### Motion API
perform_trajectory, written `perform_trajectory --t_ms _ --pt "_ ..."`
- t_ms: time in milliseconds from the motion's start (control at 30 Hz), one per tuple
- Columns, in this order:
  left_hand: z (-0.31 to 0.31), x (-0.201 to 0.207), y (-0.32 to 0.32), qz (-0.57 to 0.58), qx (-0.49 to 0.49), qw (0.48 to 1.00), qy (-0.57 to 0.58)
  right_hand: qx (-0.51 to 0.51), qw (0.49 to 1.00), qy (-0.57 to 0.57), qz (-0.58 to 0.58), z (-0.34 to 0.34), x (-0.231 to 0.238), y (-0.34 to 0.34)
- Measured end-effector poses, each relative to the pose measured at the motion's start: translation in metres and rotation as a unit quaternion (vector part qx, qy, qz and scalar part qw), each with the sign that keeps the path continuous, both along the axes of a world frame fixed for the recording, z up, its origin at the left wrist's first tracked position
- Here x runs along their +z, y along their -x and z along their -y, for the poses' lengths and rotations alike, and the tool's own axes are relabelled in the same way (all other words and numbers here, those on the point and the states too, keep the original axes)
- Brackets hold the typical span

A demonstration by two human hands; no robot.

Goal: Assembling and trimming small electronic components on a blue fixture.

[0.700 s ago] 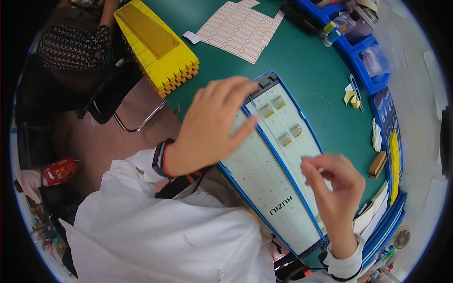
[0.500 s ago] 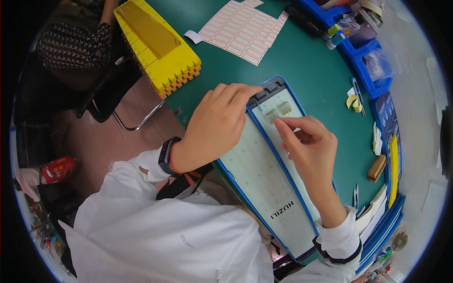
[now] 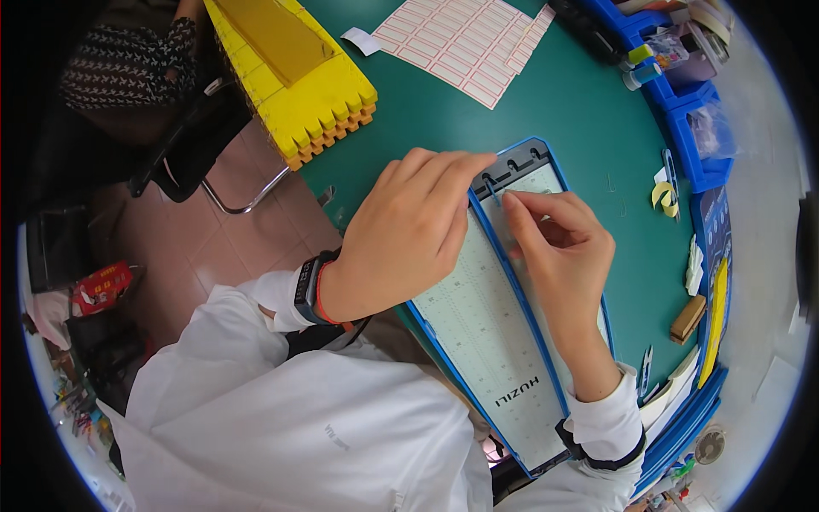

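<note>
A long, shallow box (image 3: pixel 482 320) with a blue frame and a pale, marked floor lies tilted across the table edge. At its far end is a dark grey strip (image 3: pixel 522 162) with several slots. My left hand (image 3: pixel 401 235) arches over the box's far left corner, its index fingertip at the strip. Its thumb and other fingertips are hidden, as is whatever they hold. Over the narrow right compartment, my right hand (image 3: pixel 570 256) pinches thumb and forefinger near the divider. What lies in that pinch is too small to make out.
A yellow notched foam stack (image 3: pixel 328 94) stands at the far left beside a label sheet (image 3: pixel 461 43). On the right are blue bins (image 3: pixel 704 136), thread snips (image 3: pixel 646 371), a wooden block (image 3: pixel 688 320) and a yellow tape scrap (image 3: pixel 664 198). A seated person (image 3: pixel 128 72) is at far left.
My right hand has moved up toward the far end of the box, covering the spot where small clear, yellowish pieces showed. The view has shifted slightly; my left hand keeps its place at the corner.
</note>
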State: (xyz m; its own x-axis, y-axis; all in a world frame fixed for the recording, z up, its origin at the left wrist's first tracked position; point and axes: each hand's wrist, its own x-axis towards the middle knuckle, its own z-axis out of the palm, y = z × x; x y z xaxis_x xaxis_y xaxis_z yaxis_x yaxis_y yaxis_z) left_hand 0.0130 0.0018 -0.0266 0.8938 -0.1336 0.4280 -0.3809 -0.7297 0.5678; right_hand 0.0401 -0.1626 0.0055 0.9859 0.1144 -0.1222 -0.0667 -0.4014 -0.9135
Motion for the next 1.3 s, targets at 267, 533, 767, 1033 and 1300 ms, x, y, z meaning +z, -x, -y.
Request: perform_trajectory --t_ms 267,533,767,1033,1300 --pt "-0.001 0.000 -0.001 0.004 -0.003 1.000 -0.010 0.002 1.000 -0.005 0.017 0.001 -0.002 0.004" --pt "0.000 0.002 0.001 -0.002 -0.002 1.000 0.002 0.049 0.984 0.080 0.152 0.003 -0.006 0.007" --pt "0.003 0.002 0.002 -0.014 -0.002 0.999 0.029 0.052 0.980 0.097 0.167 0.005 0.001 0.011" --pt "-0.006 0.009 -0.004 -0.025 -0.026 0.999 -0.007 0.020 0.975 0.196 0.107 0.066 0.045 0.069" --pt "-0.010 0.006 -0.006 -0.042 -0.059 0.997 -0.038 -0.059 0.915 0.384 -0.112 0.226 0.068 0.110"
